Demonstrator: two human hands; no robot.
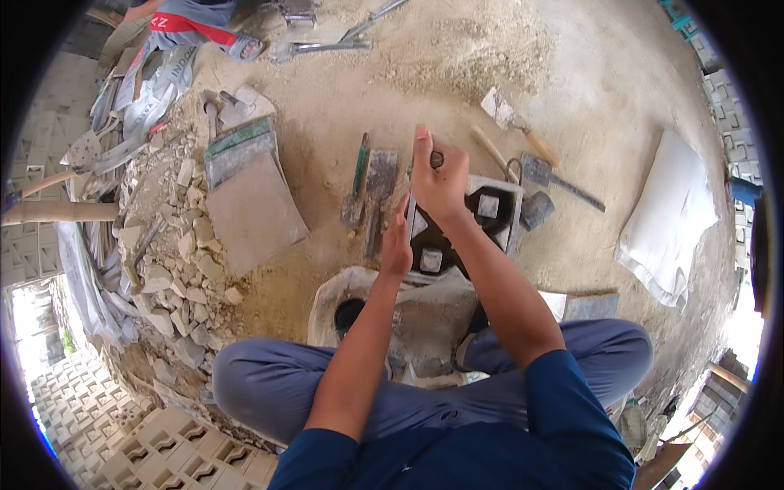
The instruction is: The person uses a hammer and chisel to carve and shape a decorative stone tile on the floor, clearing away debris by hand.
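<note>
A squarish light-grey block mould (518, 192) lies in front of me, dark inside with several pale square blocks showing. My right hand (441, 184) is over its far left part, closed in a fist with the thumb stretched forward. A dark round handle end (437, 159) shows in that fist; the rest of the tool is hidden. My left hand (398, 245) rests along the mould's left side, fingers straight and holding nothing. Just left of it lies a flat grey trowel (381, 173). Beside that is a tool with a green handle (360, 163).
Right of the mould lie a mallet head (536, 211), a flat-bladed tool (563, 181) and a wooden-handled trowel (539, 147). Stacked flat sheets (257, 212) and rubble (184, 286) are at left. A white sack (670, 220) lies far right. Another person's foot (247, 47) is at the top left.
</note>
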